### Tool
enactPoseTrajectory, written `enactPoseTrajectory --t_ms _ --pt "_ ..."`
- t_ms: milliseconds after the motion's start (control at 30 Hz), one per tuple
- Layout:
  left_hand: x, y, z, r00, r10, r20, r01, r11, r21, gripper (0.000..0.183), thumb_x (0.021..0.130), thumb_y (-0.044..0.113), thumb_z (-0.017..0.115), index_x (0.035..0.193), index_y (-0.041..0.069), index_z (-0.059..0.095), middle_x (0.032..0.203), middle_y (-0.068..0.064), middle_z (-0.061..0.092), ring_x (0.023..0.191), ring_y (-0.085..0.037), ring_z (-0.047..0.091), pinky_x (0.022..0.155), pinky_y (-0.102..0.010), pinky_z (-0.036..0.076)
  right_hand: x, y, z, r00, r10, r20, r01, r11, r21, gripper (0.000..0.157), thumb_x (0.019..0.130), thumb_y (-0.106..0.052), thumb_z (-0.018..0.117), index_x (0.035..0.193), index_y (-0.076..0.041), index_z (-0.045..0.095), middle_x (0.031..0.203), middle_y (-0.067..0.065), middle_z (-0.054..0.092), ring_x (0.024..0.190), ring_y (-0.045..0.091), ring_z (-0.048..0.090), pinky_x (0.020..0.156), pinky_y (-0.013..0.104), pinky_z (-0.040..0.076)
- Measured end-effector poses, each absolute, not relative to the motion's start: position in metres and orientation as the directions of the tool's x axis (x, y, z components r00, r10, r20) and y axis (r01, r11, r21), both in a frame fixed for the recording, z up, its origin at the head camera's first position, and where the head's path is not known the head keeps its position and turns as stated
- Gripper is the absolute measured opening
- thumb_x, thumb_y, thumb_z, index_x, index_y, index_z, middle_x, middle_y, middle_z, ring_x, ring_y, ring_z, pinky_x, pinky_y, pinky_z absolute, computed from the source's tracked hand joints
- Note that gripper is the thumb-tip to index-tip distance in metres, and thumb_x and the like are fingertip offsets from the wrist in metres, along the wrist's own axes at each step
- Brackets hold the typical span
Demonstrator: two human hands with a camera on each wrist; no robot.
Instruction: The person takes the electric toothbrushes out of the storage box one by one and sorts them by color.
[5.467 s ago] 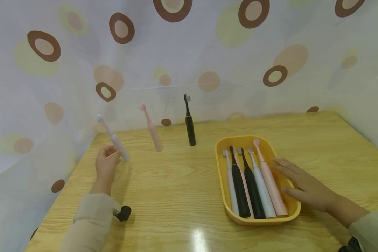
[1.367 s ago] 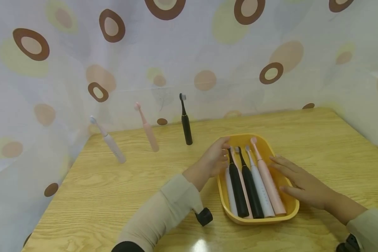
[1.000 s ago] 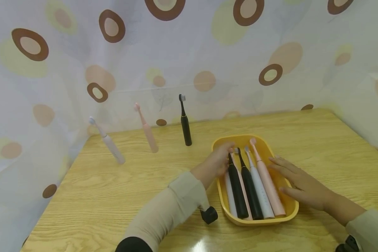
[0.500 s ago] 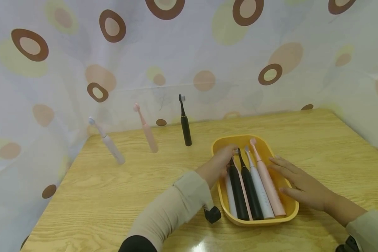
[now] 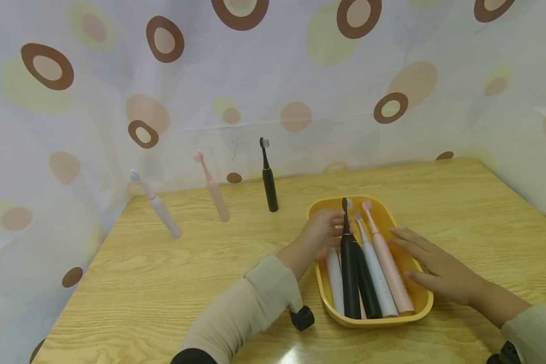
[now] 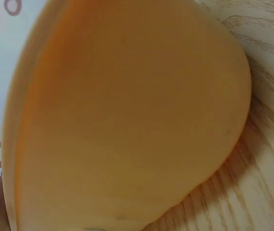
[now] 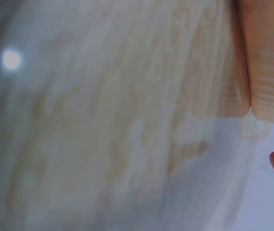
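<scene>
Patterned white cloth (image 5: 250,76) hangs behind and beside a yellow wood-grain counter (image 5: 186,283). Right of centre on it sits a yellow tray (image 5: 422,298). The right hand (image 5: 441,270) lies at its right rim, fingers stretched, gripping nothing. The left hand (image 5: 318,230) reaches over the left rim, fingers bent behind the neck of a black electric toothbrush (image 5: 350,275); it seems to hold it, thumb hidden, head tipped up and handle end down at the tray's near side. A white toothbrush (image 5: 382,275) and pink toothbrush (image 5: 393,273) lie to its right; three others stand upright at far left. It should be stiff, fairly light, weighted toward the smooth, slightly slippery handle; mid-handle looks the surest hold, away from the delicate bristles (image 5: 349,203).
</scene>
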State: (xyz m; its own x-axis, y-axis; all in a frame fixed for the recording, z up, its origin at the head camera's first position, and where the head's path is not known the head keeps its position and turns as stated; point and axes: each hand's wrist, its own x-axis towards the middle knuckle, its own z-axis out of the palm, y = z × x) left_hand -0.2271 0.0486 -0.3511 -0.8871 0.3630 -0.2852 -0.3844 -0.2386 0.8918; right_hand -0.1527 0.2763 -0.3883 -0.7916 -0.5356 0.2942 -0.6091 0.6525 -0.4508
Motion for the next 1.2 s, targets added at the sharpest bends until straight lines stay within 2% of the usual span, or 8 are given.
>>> enactPoseTrajectory --t_ms 200,400,567,667,800,900,1100,1200 --pt "-0.222 0.040 -0.350 -0.850 0.491 -0.193 -0.350 -0.250 0.903 0.027 0.083 0.012 0.048 0.108 0.002 0.045 0.110 -0.022 0.051 0.089 -0.034 0.055 0.060 -0.029 0.046 -0.154 0.277 -0.389 -0.783 -0.541 0.308 -0.621 0.653 -0.434 0.060 0.081 -0.014 0.055 0.134 -0.009 0.029 0.140 0.009 0.020 0.128 0.017 0.008 0.098 0.045 0.018" --pt "-0.214 0.029 -0.352 -0.719 0.689 -0.095 -0.338 -0.226 0.914 0.030 0.085 0.006 0.045 0.115 0.000 0.042 0.115 -0.023 0.049 0.076 -0.018 0.059 0.066 -0.031 0.047 -0.153 0.277 -0.387 -0.779 -0.543 0.313 -0.626 0.654 -0.423 0.060 0.080 -0.014 0.055 0.134 -0.008 0.029 0.139 0.009 0.021 0.128 0.018 0.009 0.099 0.037 0.017" --pt "-0.213 0.023 -0.354 -0.585 0.809 -0.056 -0.324 -0.170 0.931 0.035 0.088 -0.003 0.041 0.123 -0.003 0.037 0.115 -0.024 0.048 0.088 -0.023 0.058 0.073 -0.036 0.047 -0.152 0.277 -0.386 -0.783 -0.539 0.310 -0.622 0.661 -0.420 0.060 0.080 -0.014 0.056 0.134 -0.008 0.029 0.139 0.009 0.022 0.128 0.016 0.010 0.099 0.032 0.016" --pt "-0.214 0.021 -0.355 -0.543 0.838 -0.049 -0.312 -0.147 0.939 0.039 0.089 -0.004 0.039 0.128 -0.002 0.033 0.118 -0.026 0.045 0.097 -0.032 0.054 0.075 -0.037 0.046 -0.153 0.276 -0.387 -0.783 -0.539 0.310 -0.621 0.661 -0.421 0.059 0.080 -0.013 0.056 0.134 -0.008 0.030 0.139 0.009 0.022 0.128 0.015 0.009 0.099 0.028 0.014" --pt "-0.213 0.020 -0.354 -0.497 0.865 -0.062 -0.265 -0.084 0.961 0.041 0.089 -0.004 0.039 0.129 -0.002 0.031 0.118 -0.024 0.046 0.099 -0.034 0.051 0.072 -0.036 0.048 -0.153 0.276 -0.388 -0.779 -0.543 0.313 -0.626 0.647 -0.435 0.058 0.081 -0.012 0.055 0.133 -0.008 0.031 0.139 0.008 0.021 0.128 0.016 0.008 0.100 0.031 0.015" --pt "-0.212 0.019 -0.353 -0.477 0.875 -0.082 -0.231 -0.035 0.972 0.040 0.088 -0.004 0.041 0.128 -0.001 0.032 0.113 -0.019 0.051 0.093 -0.027 0.056 0.070 -0.036 0.049 -0.153 0.275 -0.388 -0.778 -0.546 0.312 -0.627 0.637 -0.448 0.057 0.081 -0.011 0.055 0.133 -0.008 0.032 0.140 0.008 0.021 0.128 0.018 0.008 0.099 0.038 0.017" --pt "-0.212 0.018 -0.353 -0.478 0.876 -0.067 -0.217 -0.044 0.975 0.041 0.087 -0.006 0.042 0.127 -0.001 0.033 0.113 -0.019 0.051 0.092 -0.026 0.057 0.072 -0.037 0.048 -0.152 0.274 -0.387 -0.782 -0.541 0.310 -0.622 0.639 -0.453 0.055 0.081 -0.010 0.054 0.132 -0.007 0.033 0.139 0.007 0.021 0.128 0.019 0.009 0.096 0.049 0.020" --pt "-0.211 0.018 -0.354 -0.485 0.873 -0.043 -0.215 -0.071 0.974 0.038 0.087 -0.007 0.042 0.123 -0.001 0.034 0.113 -0.020 0.051 0.091 -0.026 0.057 0.071 -0.036 0.049 -0.152 0.275 -0.386 -0.781 -0.543 0.309 -0.623 0.642 -0.447 0.055 0.081 -0.011 0.054 0.132 -0.007 0.034 0.139 0.008 0.021 0.128 0.018 0.008 0.098 0.046 0.019"
